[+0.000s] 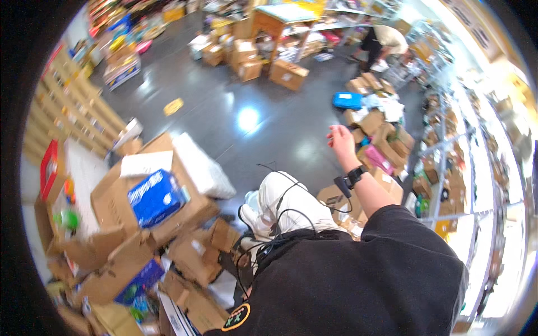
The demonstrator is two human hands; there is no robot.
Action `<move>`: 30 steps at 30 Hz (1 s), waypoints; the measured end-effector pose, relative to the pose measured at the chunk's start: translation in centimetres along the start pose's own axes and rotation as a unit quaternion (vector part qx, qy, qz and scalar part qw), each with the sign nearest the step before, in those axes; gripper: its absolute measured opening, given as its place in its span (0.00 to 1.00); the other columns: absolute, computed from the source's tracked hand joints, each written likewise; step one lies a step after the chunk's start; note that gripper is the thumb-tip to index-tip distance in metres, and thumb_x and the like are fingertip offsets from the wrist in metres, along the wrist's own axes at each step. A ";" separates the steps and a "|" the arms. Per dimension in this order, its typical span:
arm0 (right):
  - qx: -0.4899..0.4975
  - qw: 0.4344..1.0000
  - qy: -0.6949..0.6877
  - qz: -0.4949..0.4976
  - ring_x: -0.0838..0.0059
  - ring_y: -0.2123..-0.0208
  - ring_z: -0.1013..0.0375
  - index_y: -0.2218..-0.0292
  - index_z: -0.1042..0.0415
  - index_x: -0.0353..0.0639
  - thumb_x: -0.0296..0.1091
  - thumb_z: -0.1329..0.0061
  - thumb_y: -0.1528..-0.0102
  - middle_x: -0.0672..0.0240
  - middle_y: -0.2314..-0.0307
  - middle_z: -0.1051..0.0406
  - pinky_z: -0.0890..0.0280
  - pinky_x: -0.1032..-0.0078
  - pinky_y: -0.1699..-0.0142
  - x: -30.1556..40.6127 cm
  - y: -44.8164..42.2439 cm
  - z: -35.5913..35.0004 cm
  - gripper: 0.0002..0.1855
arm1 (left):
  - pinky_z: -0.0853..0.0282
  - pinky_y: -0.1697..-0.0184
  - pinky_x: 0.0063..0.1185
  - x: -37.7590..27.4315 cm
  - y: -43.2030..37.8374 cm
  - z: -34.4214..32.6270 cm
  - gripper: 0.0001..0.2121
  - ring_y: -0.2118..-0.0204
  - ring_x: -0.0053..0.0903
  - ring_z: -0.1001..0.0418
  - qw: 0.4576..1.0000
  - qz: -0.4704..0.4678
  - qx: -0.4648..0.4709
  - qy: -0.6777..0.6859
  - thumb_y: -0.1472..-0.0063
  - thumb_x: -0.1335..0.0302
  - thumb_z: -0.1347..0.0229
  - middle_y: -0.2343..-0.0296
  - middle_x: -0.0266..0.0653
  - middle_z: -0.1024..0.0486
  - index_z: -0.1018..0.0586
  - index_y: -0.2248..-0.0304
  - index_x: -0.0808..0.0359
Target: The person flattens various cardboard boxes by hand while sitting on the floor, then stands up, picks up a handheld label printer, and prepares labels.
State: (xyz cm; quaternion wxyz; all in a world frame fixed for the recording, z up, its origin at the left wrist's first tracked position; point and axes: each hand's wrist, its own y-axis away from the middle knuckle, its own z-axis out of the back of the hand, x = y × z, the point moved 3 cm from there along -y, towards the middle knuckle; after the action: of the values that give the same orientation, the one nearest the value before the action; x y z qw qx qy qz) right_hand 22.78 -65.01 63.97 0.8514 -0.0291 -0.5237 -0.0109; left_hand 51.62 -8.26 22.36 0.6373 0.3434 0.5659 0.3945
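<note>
My right hand (341, 143) is held out over the dark floor (290, 126), loosely curled and with nothing in it. A dark watch (356, 176) is on that wrist, and a small black device (343, 186) on a cable hangs beside it. Just right of the hand lies a pile of parcels, among them a pink package (378, 159), cardboard boxes (372, 122) and a blue parcel (348, 101). My left hand is out of view; only a sliver of skin shows beside my dark shirt.
To my left, a blue printed package (155, 198) and a white box (146, 164) rest on a large carton (109, 197). A white bag (201, 166) leans there. Shelving (441, 143) lines the right side. A person (384, 42) bends over parcels at the back. A carton (288, 74) stands ahead.
</note>
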 end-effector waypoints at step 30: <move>-0.018 0.984 -0.028 -0.174 0.81 0.76 0.30 0.62 0.30 0.38 0.37 0.57 0.41 0.68 0.74 0.27 0.35 0.81 0.71 -17.9 -42.7 8.5 0.12 | 0.33 0.70 0.36 -53.0 -18.7 0.3 0.16 0.71 0.45 0.27 0.923 -0.136 -0.120 -0.339 0.40 0.64 0.57 0.75 0.51 0.24 0.24 0.71 0.67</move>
State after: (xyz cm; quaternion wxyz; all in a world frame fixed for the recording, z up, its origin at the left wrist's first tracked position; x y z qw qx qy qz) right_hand 5.04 -107.30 53.48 0.8206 0.0471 -0.5443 -0.1678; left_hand 51.48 -64.00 29.75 0.8752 0.2975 0.3056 0.2283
